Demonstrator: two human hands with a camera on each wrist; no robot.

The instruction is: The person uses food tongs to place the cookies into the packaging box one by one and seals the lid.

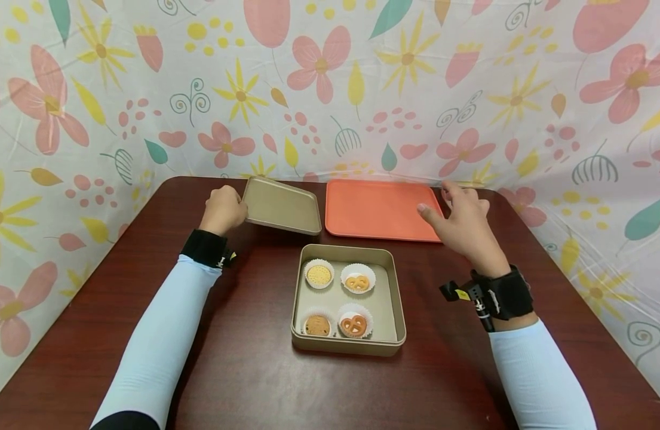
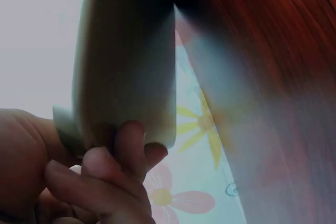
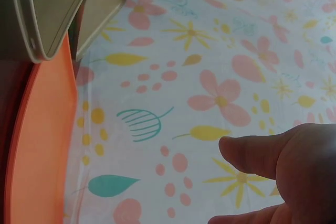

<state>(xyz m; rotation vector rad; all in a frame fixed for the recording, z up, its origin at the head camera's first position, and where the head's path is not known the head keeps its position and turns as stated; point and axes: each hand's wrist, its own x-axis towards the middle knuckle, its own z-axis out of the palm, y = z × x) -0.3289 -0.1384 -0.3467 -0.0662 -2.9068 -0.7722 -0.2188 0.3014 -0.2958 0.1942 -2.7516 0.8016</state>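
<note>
My left hand [image 1: 224, 210] grips the left edge of a gold-coloured tin lid [image 1: 283, 206], tilted at the back left of the table. In the left wrist view the fingers and thumb pinch the lid [image 2: 128, 61] from both sides. My right hand [image 1: 462, 224], thumb and fingers spread, is over the right end of an orange tray [image 1: 380, 209] and holds nothing. A square gold tin [image 1: 391, 286] stands nearer, its top off. Inside, paper cups carry a round yellow biscuit [image 1: 319, 275], a chip cookie [image 1: 316, 325] and two pretzels [image 1: 356, 283].
The dark wooden table [image 1: 243, 370] ends at the back against a flower-printed cloth [image 1: 319, 119]. The tray lies flat along that far edge, right of the lid and behind the tin. Both wrists wear black camera straps.
</note>
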